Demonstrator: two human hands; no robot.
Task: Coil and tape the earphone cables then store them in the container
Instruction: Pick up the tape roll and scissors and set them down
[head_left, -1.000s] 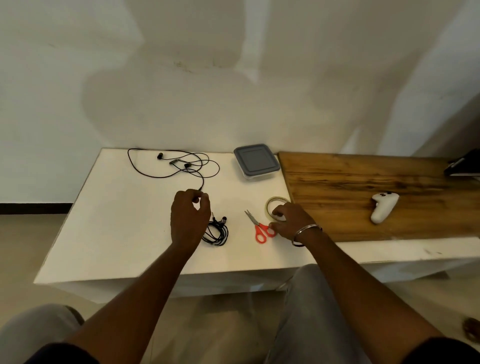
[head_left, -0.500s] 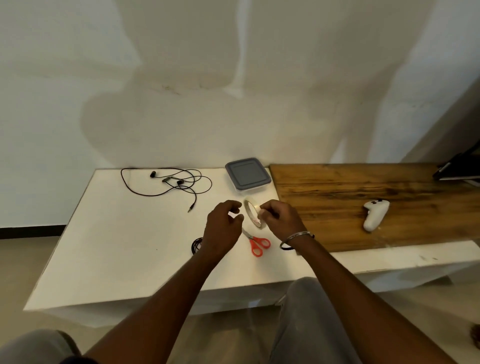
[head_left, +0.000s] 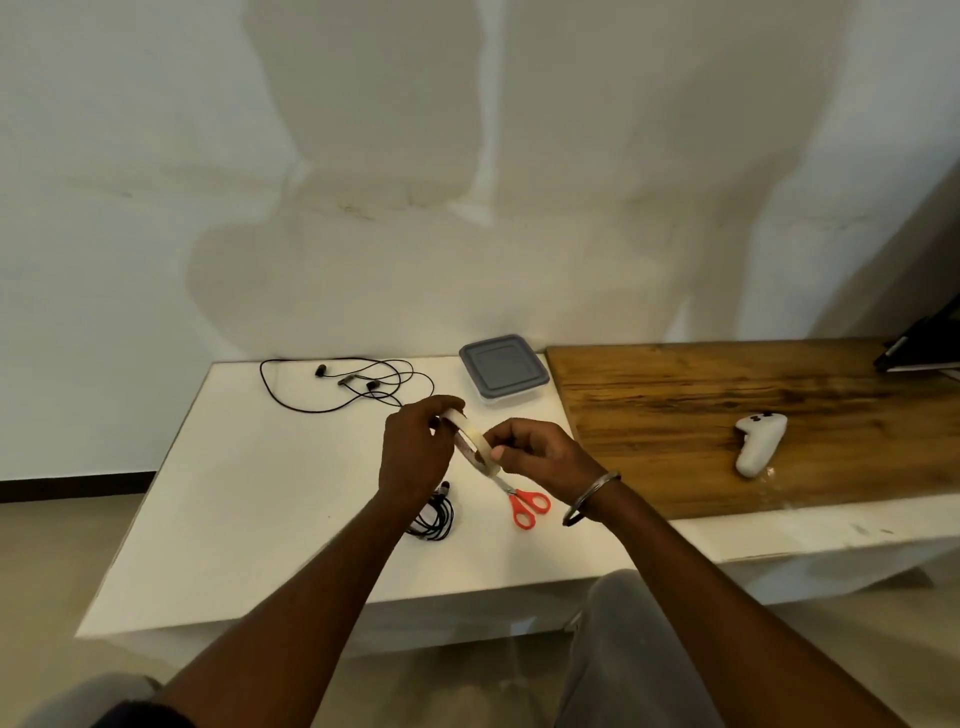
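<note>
Both hands hold a pale roll of tape (head_left: 474, 441) above the white table (head_left: 249, 483). My left hand (head_left: 418, 448) grips its upper left edge and my right hand (head_left: 535, 451) pinches its lower right edge. A coiled black earphone cable (head_left: 435, 517) lies on the table just below my left wrist. An uncoiled black earphone cable (head_left: 347, 383) sprawls at the back left. A container with a grey lid (head_left: 503, 366), closed, stands at the back centre. Red-handled scissors (head_left: 525, 506) lie below my right hand.
A brown wooden board (head_left: 727, 415) covers the table's right part, with a white game controller (head_left: 759, 442) on it. A dark flat object (head_left: 922, 348) sits at the far right edge. A wall rises right behind the table.
My right hand lifted the tape roll off the table. My left hand let go of the coiled cable, moved right and took hold of the roll.
</note>
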